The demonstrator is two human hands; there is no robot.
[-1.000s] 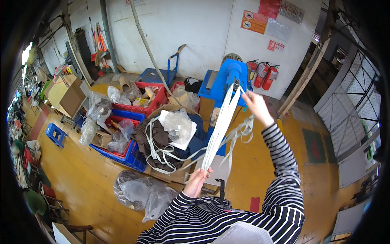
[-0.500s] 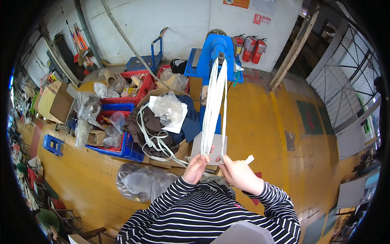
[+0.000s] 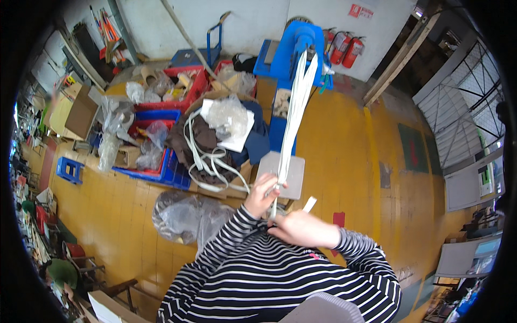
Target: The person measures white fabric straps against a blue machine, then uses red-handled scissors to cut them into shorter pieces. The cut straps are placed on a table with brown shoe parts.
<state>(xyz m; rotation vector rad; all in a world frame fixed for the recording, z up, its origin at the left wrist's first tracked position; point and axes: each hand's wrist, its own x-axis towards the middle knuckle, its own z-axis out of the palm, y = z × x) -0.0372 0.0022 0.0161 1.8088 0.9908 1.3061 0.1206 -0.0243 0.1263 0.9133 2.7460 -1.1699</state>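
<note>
Several long white straps [image 3: 295, 110] run taut from the blue machine [image 3: 293, 59] at the back down to my hands. My left hand [image 3: 262, 195] is closed around the straps just above a grey square plate [image 3: 291, 175]. My right hand [image 3: 300, 228] sits lower, close to my chest, with its fingers closed on the straps' lower ends; one short white end [image 3: 309, 204] sticks out above it. Both striped sleeves fill the lower part of the view.
A heap of brown cloth with loose white straps [image 3: 207, 153] lies left of the plate. Red and blue crates [image 3: 161, 116] hold plastic bags. A clear bag [image 3: 186, 218] lies on the yellow floor. Fire extinguishers [image 3: 344, 48] stand by the wall. Cardboard box [image 3: 75, 110] at left.
My right hand has come down from high up by the machine to my chest, pulling the straps toward me. The view has tilted down and my hands are now close together.
</note>
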